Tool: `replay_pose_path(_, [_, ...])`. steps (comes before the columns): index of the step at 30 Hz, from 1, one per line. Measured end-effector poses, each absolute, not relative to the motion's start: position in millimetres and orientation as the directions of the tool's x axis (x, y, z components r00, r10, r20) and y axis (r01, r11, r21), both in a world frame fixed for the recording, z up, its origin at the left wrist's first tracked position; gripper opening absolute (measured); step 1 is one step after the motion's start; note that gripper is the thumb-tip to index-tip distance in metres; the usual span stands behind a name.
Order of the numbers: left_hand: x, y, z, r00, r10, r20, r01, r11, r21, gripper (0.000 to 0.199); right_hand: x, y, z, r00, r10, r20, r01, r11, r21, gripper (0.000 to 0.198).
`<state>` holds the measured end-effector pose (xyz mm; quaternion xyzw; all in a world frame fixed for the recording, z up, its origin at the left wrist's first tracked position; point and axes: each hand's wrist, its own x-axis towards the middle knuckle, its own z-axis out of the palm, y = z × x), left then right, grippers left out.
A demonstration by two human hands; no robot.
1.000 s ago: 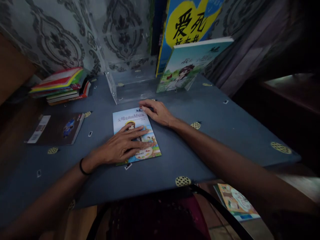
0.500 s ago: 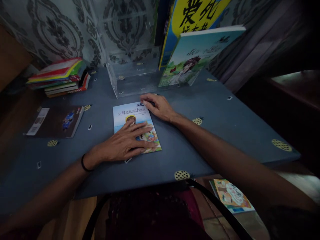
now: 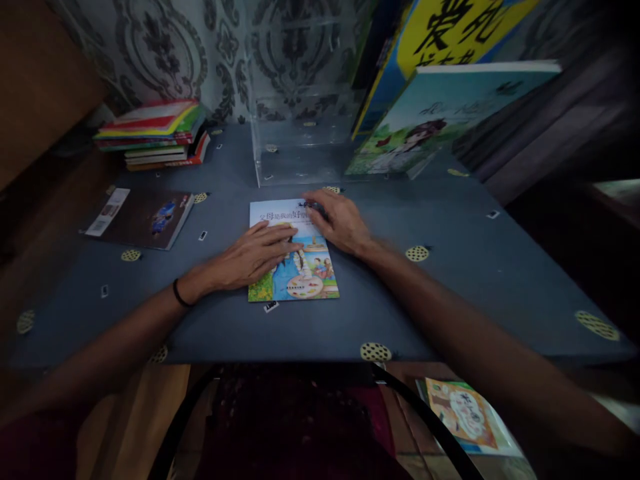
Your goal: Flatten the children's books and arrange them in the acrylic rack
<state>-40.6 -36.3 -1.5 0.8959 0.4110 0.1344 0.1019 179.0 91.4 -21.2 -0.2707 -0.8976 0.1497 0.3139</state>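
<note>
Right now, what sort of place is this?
Probably a home reading or study corner: a blue-grey pineapple-print tablecloth, a clear plastic display rack, and a multicoloured stack of thin books.

Thin black band round left wrist, dark maroon sleeve

1. Probably a home, at a reading or study corner.
2. Furnishings suggest the home: a pineapple-print table covering, a scroll-patterned backdrop at 11 o'clock, dim drapery at 2 o'clock.
3. Books suggest the reading: a colourful stack at 10 o'clock, a teal-covered book upright at 1 o'clock, a thin illustrated book flat at the centre.
4. A clear display rack stands at 12 o'clock.
</note>
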Motion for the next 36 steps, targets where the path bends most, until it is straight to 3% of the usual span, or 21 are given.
replay_pose_path(5, [-46.4,-37.0,-9.8,0.589,0.789,0.174,0.732,-0.612,0.299,0.043,165.3,24.6,2.5,-0.687,0.319,0.653,0.199,0.947,-0.253,0.027])
replay_pose_path(8, [-46.5,-37.4,-10.0,0.603,0.78,0.167,0.721,-0.623,0.303,0.043,164.1,-26.0,5.4,-0.768,0.091,0.634,0.001,0.99,-0.141,0.02])
replay_pose_path(10, [-46.3,-37.6,-10.1,0.596,0.784,0.174,0.73,-0.619,0.29,0.042,165.5,-52.3,0.6,-0.816,0.06,0.575,-0.028,0.989,-0.143,0.021])
replay_pose_path(16, [-46.0,-37.1,-14.0,0.611,0.762,0.213,0.726,-0.647,0.233,0.042,168.3,-83.7,-10.0,-0.949,0.135,0.285,0.062,0.966,-0.25,0.041])
replay_pose_path(19, [-46.4,-37.0,-15.7,0.61,0.758,0.232,0.725,-0.652,0.222,0.042,172.5,-86.4,-7.0,-0.965,0.157,0.211,0.093,0.955,-0.282,0.048])
replay_pose_path(36, [-47.0,-37.3,-18.0,0.593,0.769,0.241,0.739,-0.638,0.216,0.043,255.4,-87.0,-12.7,-0.882,0.419,0.215,0.367,0.898,-0.244,0.054])
